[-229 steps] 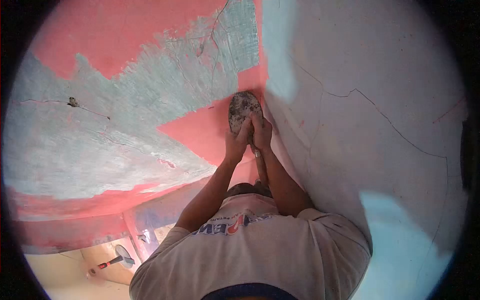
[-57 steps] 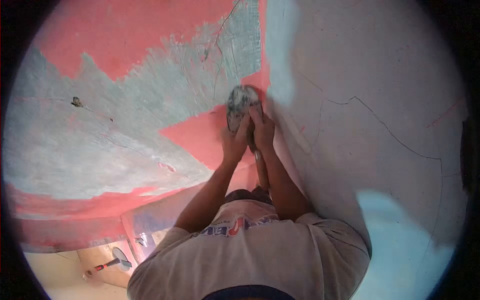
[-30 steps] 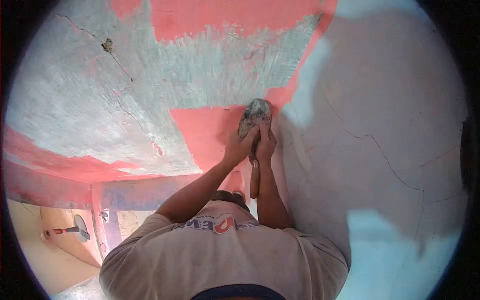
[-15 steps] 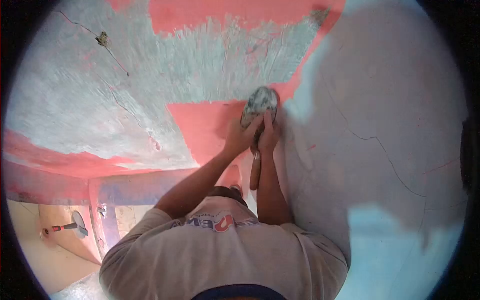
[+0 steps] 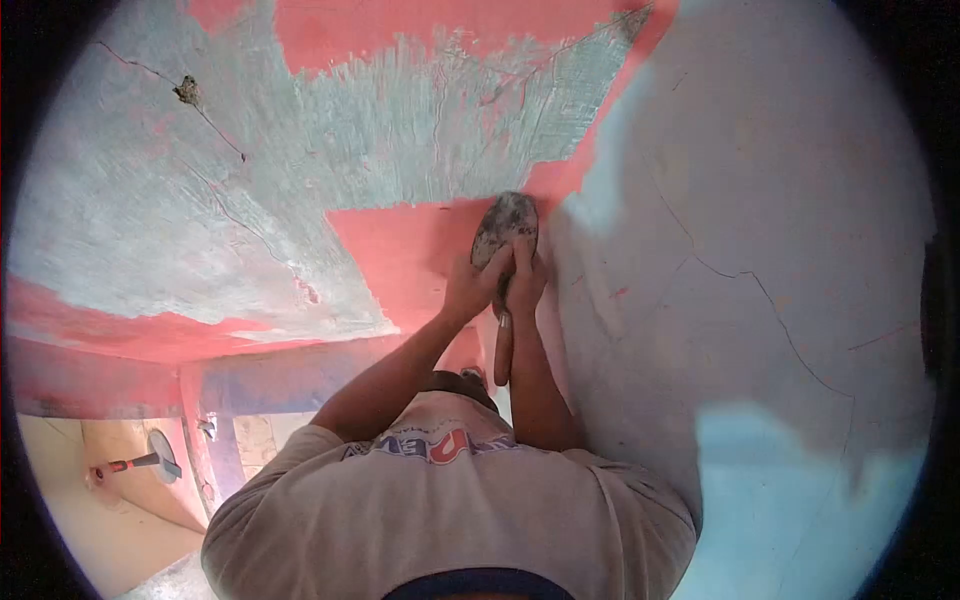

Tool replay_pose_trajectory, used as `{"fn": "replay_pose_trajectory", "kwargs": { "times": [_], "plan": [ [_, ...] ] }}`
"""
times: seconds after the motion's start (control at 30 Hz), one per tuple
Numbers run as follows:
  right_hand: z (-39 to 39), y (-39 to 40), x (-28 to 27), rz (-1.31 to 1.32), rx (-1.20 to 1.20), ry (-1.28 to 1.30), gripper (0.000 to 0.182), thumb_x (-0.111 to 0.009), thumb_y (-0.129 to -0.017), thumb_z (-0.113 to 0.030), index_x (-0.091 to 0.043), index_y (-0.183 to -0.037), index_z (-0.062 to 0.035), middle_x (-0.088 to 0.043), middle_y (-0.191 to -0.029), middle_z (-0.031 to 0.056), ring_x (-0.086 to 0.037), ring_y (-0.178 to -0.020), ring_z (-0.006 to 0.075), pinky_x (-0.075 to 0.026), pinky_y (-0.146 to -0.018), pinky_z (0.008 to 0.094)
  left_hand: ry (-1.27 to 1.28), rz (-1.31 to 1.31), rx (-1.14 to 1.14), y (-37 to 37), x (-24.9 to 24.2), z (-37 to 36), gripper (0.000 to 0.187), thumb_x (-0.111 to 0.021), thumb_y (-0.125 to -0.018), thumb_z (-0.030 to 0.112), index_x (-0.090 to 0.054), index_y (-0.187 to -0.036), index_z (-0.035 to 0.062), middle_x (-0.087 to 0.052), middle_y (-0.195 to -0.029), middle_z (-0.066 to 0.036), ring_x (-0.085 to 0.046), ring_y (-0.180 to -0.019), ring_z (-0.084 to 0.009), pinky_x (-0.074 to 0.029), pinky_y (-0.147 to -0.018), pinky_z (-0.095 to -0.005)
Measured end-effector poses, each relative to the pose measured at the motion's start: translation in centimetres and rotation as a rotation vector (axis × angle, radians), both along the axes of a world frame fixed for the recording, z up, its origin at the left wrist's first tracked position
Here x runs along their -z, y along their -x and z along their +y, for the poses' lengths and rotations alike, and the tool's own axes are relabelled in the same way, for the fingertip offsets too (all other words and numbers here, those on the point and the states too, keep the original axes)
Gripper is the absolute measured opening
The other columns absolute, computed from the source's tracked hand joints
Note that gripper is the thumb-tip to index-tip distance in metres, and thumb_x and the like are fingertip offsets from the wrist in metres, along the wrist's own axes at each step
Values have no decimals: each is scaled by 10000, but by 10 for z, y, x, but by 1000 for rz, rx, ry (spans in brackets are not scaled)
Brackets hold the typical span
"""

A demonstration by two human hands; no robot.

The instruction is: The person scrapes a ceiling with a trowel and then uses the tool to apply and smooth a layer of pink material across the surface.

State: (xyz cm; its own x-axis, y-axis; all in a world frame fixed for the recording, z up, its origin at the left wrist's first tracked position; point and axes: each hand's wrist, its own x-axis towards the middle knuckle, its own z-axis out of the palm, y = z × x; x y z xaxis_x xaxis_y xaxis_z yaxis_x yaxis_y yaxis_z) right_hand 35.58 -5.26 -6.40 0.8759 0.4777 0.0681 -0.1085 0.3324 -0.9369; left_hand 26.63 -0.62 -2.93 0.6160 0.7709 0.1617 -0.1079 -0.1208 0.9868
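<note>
Both hands grip a trowel [image 5: 508, 215] with a rounded, plaster-smeared metal blade and a brown handle that hangs down toward my body. My left hand [image 5: 474, 286] is closed on the left side of the blade. On the other side, my right hand [image 5: 526, 282] is closed near the blade's base, with fingers lying on its face. The blade is against or very close to a pink-painted patch of wall [image 5: 385, 250], near the corner with the grey wall. Exact contact is hidden behind the blade.
Grey-white plaster [image 5: 400, 130] with brushed streaks and cracks covers much of the pink wall. A cracked grey wall [image 5: 790, 200] with light blue patches stands close on my right. At lower left lies a tool with a red-and-black handle [image 5: 125, 465] and a roundish head.
The trowel and both hands have shifted down toward my body and slightly left. The blade now looks darker and at a different angle.
</note>
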Motion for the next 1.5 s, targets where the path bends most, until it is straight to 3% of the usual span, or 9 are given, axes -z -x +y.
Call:
{"fn": "replay_pose_trajectory", "kwargs": {
  "times": [0.17, 0.37, 0.47, 0.77, 1.07, 1.2, 1.23, 1.33, 1.5],
  "plan": [
    [2, -9, -19, -40, -18, 7, 453, -620, -993, -323, -691, -1206, 70, -691, -1225, 149, -629, -1132, 233, -472, -1003, 342, 23, -171, -34, -13, -14, -3, 321, -660, -983, 243, -732, -1030, -66, -759, -824, -117, -723, -781, -155, -556, -668, -344],
    [-10, 6, -8, 27, -44, 172, 504, -610, -1005, -372, -688, -1218, 79, -686, -1226, 146, -621, -1146, 209, -477, -1000, 344, -43, 38, -68, -2, 22, 3, 352, -680, -971, 288, -737, -1039, -52, -756, -817, -126, -723, -794, -159, -554, -677, -355],
    [1, 3, -18, 48, -13, -55, 500, -621, -1000, -370, -691, -1214, 76, -701, -1190, 138, -638, -1110, 198, -495, -972, 330, -79, -8, -80, -8, 6, 6, 356, -681, -967, 296, -735, -1012, -53, -743, -779, -147, -727, -776, -169, -546, -643, -361],
    [6, 9, 4, 139, 10, -10, 466, -663, -982, -383, -706, -1107, 64, -687, -1001, 64, -622, -896, 156, -513, -810, 319, -171, 55, -57, -5, 17, 17, 354, -662, -976, 284, -717, -973, -66, -723, -747, -161, -730, -757, -179, -532, -617, -377],
    [10, 11, 36, 276, -84, -70, 427, -625, -1023, -320, -644, -1270, 28, -674, -1135, 73, -630, -923, 144, -522, -811, 298, -185, 43, -75, 6, 9, 4, 359, -646, -987, 288, -716, -961, -63, -716, -743, -170, -729, -757, -188, -521, -610, -379],
    [15, 35, 8, 471, -86, -223, 349, -624, -1023, -308, -645, -1207, -12, -664, -1056, 49, -622, -865, 127, -521, -742, 280, -175, 163, 1, 20, -9, 13, 360, -620, -998, 292, -703, -968, -57, -686, -724, -194, -713, -687, -259, -511, -600, -387],
    [19, 37, 6, 460, -74, -236, 326, -622, -1024, -306, -648, -1184, -23, -658, -1032, 40, -620, -851, 125, -521, -733, 273, -220, 258, 12, 23, -9, 19, 332, -623, -1011, 232, -683, -1031, -94, -742, -858, -133, -671, -797, -134, -545, -710, -323],
    [29, 45, 6, 476, -74, -202, 293, -598, -1036, -323, -653, -1137, -53, -640, -976, 16, -611, -824, 119, -521, -726, 269, -248, 144, -56, 28, -23, 15, 307, -613, -983, 200, -667, -1119, -70, -732, -902, -184, -722, -837, -257, -536, -723, -400],
    [40, 55, 20, 589, -215, -371, 417, -585, -1041, -449, -620, -1004, -35, -601, -920, 29, -571, -815, 131, -492, -723, 307, -165, 39, 63, 52, -31, -1, 408, -618, -982, 160, -580, -1328, -54, -702, -1163, -203, -686, -1094, -270, -516, -949, -357]
  ]
}}
